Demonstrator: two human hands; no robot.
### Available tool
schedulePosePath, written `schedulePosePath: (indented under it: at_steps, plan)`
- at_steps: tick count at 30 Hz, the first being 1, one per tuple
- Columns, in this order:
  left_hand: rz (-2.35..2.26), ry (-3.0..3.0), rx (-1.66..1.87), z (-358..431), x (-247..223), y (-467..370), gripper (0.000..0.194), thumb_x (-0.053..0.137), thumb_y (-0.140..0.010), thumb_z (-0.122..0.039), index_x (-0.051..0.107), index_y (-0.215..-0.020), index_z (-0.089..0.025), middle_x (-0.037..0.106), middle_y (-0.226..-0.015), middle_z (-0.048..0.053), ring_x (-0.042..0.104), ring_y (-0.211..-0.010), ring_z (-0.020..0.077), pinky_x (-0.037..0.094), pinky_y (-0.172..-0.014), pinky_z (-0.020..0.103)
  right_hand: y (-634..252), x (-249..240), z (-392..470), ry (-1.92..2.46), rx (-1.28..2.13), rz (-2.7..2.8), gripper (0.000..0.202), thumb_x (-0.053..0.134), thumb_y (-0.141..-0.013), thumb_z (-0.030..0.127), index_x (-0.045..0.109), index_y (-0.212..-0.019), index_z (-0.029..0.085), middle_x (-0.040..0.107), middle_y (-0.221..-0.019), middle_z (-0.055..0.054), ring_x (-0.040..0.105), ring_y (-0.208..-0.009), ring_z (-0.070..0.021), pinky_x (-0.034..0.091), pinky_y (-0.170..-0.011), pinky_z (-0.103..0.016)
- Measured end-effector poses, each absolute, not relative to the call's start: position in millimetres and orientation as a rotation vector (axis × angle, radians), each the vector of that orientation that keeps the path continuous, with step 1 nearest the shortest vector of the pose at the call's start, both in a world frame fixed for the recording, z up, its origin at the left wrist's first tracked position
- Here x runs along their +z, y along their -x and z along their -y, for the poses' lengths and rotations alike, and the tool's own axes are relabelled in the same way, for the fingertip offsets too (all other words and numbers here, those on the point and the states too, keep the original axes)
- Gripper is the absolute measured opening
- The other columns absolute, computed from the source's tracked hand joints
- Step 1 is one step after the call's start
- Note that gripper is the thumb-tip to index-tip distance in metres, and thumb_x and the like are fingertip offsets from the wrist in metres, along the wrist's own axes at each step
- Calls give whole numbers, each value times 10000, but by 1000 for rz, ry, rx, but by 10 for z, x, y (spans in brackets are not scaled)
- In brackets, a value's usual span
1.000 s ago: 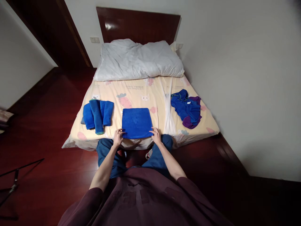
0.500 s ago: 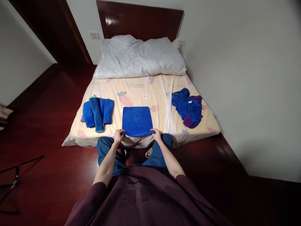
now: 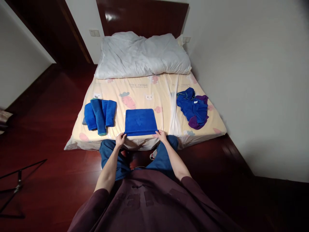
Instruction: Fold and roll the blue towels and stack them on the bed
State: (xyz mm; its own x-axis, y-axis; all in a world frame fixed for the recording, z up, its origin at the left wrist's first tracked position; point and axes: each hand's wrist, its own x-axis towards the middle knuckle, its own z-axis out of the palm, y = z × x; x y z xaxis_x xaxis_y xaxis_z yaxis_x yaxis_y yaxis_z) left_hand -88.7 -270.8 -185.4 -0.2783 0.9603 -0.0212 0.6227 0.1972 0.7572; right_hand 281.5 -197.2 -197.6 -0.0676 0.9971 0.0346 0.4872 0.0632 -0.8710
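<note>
A blue towel (image 3: 140, 120) lies flat at the front edge of the bed, its near edge turned over into a narrow fold. My left hand (image 3: 120, 140) pinches the near left corner of that fold. At the near right corner, my right hand (image 3: 161, 135) grips the same fold between thumb and fingers. Left of it is a group of rolled blue towels (image 3: 100, 116), one roll lying slantwise on top. To the right sits a crumpled heap of blue and purple cloths (image 3: 193, 108) with a small white tag.
The bed (image 3: 140, 87) has a cream sheet with carrot and cat prints. A bunched white quilt (image 3: 145, 56) lies against the dark headboard (image 3: 142, 16). A black metal stand (image 3: 18, 185) is on the floor at left. My knees touch or nearly touch the bed's front.
The towel's near edge has been folded over, away from me, into a flat strip, so the towel is shorter. Both hands have moved slightly with it. The view has tilted a little.
</note>
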Motion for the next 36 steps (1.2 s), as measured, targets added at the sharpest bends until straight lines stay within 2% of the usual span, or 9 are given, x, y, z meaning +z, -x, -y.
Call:
schedulePosePath:
  at_steps: [4,16,24,36]
  plan:
    - [-1987,-1440,898,2703,-1840,897,329,499,-965,-439,686,-851,-193,758,-889,82,708,-912,252,539,-884,343,-2813,-1958,1982,1550,921,1616,526,538,-888,716,520,-645,251,523,-553,5,562,-635,-202,467,-601,-274]
    - [-2042,-1380,922,2703,-1860,875,322,462,-964,-441,672,-908,-204,762,-964,97,705,-974,262,531,-934,362,-2792,-1990,1950,1693,879,1576,627,413,-884,823,429,-597,266,529,-562,-14,524,-611,-196,424,-594,-276]
    - [-2090,-1362,917,2691,-1857,834,315,469,-973,-438,686,-936,-212,771,-980,106,719,-1002,282,536,-939,378,-2766,-2043,1935,1788,847,1556,606,398,-884,797,459,-607,261,599,-617,-43,562,-650,-213,418,-608,-283]
    - [-2151,-1330,869,2668,-1833,787,314,473,-986,-428,700,-963,-212,782,-1000,119,731,-1018,290,534,-928,370,-2739,-2055,1915,1899,795,1555,499,478,-928,637,550,-634,240,657,-675,-40,582,-670,-195,395,-607,-259]
